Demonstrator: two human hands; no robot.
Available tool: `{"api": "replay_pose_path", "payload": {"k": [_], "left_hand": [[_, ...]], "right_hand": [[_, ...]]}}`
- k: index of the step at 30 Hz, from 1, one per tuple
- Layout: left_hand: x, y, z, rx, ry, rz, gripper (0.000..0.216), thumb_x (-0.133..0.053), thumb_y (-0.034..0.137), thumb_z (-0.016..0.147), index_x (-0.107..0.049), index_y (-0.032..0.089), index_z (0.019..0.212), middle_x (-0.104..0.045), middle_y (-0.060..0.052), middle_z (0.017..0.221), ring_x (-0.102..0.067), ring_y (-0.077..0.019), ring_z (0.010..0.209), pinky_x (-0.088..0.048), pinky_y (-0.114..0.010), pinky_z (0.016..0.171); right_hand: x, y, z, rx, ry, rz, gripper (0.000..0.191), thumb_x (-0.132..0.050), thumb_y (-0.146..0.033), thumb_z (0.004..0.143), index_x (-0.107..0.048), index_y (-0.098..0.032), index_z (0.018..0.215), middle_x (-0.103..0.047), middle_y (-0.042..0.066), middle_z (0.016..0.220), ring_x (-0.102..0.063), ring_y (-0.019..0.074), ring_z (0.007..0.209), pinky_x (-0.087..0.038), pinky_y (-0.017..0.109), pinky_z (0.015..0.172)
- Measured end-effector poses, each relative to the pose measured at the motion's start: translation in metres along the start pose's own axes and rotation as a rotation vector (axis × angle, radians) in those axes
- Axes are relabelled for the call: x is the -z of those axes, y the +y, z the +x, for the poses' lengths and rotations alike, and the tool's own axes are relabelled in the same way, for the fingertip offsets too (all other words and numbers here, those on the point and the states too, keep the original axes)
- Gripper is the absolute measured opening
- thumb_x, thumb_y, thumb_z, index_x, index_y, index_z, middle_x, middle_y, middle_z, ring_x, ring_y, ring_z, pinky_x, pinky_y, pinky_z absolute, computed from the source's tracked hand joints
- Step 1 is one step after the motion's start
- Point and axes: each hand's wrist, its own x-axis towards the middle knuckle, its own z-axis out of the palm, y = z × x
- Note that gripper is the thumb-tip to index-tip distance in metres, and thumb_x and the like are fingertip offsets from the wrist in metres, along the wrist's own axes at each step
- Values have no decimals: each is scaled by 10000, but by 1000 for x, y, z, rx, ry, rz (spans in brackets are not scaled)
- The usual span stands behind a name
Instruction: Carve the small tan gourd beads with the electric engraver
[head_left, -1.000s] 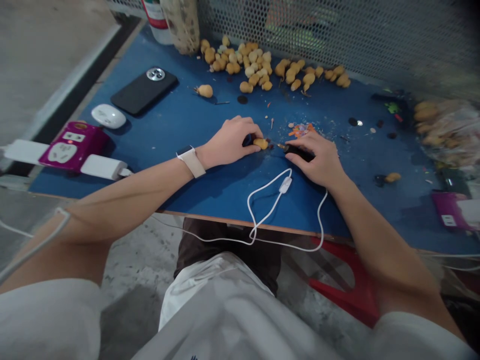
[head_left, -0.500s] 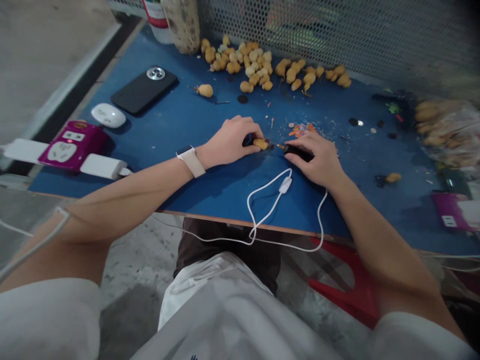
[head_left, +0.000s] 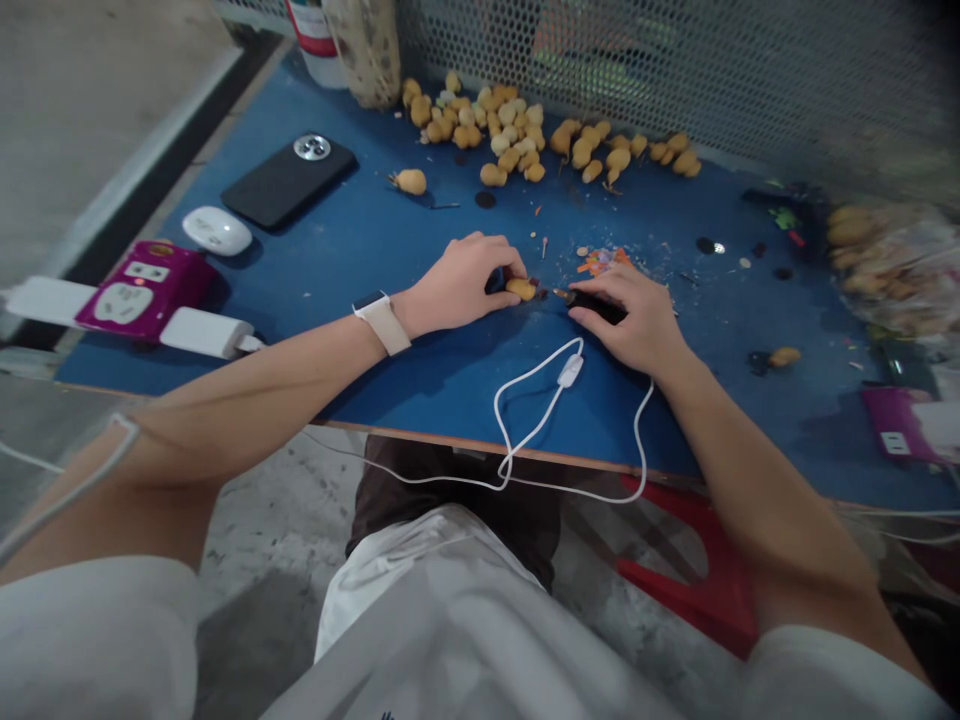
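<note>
My left hand rests on the blue table and pinches a small tan gourd-shaped piece against the tabletop. My right hand is closed round a black corded tool whose tip points left at that piece. A white cord with an inline switch runs from the tool over the table's front edge. A pale smartwatch sits on my left wrist. Orange shavings lie just behind the two hands.
A heap of tan gourd pieces lies at the back by a metal mesh wall. A black phone, a white earbud case and a magenta power strip sit left. A bag of pieces lies right.
</note>
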Motion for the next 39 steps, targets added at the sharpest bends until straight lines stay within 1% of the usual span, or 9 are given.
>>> {"api": "replay_pose_path", "payload": {"k": [7, 17, 23, 32, 39], "left_hand": [[5, 3, -1, -6, -30, 2, 282, -838, 376, 1119, -914, 240, 1354, -911, -138, 1392, -822, -387, 1351, -615, -554, 1262], [7, 3, -1, -7, -42, -1, 295, -819, 390, 1140, -916, 237, 1373, -904, -154, 1395, -816, -404, 1379, -613, -571, 1260], [7, 3, -2, -7, -45, 2, 296, -813, 395, 1151, -920, 240, 1380, -903, -160, 1409, -826, -412, 1369, -611, -598, 1279], [6, 2, -2, 8, -44, 8, 286, -831, 409, 1146, -909, 244, 1367, -906, -147, 1410, -821, -398, 1373, -610, -575, 1274], [7, 2, -3, 11, -28, 8, 304, -817, 412, 1140, -908, 242, 1374, -898, -152, 1404, -819, -401, 1360, -621, -583, 1252]], "right_hand": [[-1, 0, 1, 44, 12, -16, 300, -886, -478, 1135, -972, -292, 1354, -933, 147, 1272, -894, 421, 1127, -755, 646, 1066], [1, 0, -1, 22, -14, -21, 298, -880, -489, 1151, -956, -329, 1390, -925, 141, 1317, -881, 444, 1193, -751, 694, 1120], [-1, 0, -1, 29, 22, -33, 288, -898, -483, 1122, -959, -332, 1360, -933, 138, 1290, -887, 445, 1178, -751, 713, 1125], [0, 1, 0, 10, 32, 8, 279, -895, -477, 1118, -959, -327, 1345, -936, 135, 1297, -892, 426, 1137, -763, 682, 1073], [5, 4, -3, 23, 16, -3, 247, -919, -460, 1109, -967, -329, 1313, -925, 131, 1268, -899, 413, 1122, -762, 670, 1092]]}}
